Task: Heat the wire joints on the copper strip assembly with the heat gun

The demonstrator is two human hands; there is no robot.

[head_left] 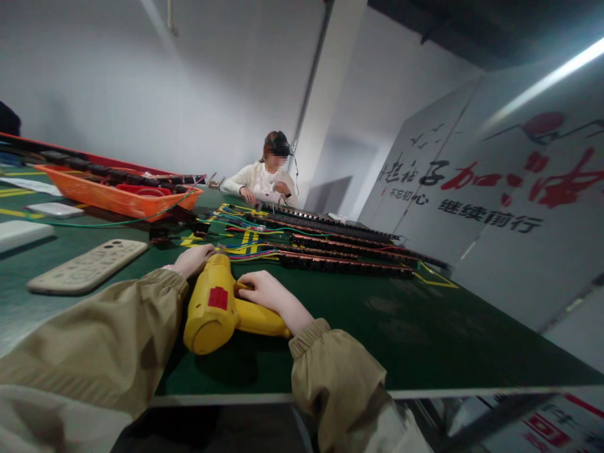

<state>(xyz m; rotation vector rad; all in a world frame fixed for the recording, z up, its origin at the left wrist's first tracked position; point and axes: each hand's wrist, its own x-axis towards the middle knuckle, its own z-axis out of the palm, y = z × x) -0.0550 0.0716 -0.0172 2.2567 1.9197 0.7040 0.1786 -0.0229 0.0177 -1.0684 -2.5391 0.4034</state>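
A yellow heat gun [210, 311] with a red label lies on its side, its nozzle toward the wires and its handle to the right. My right hand [264, 290] is closed around the handle close to the trigger. Beside the nozzle, my left hand [194, 259] has its fingers drawn together, their tips partly hidden by the gun; what they hold I cannot make out. Just beyond the nozzle run coloured wires [255, 253], leading to a long dark strip with a copper-coloured edge [344, 264]. Whether the gun touches the table is unclear.
On the green table [425, 333] several more long strips [325, 218] lie farther back. At left are an orange tray [94, 196] of dark parts, a patterned phone case [89, 267] and a white box [21, 234]. A person [268, 176] sits across the table.
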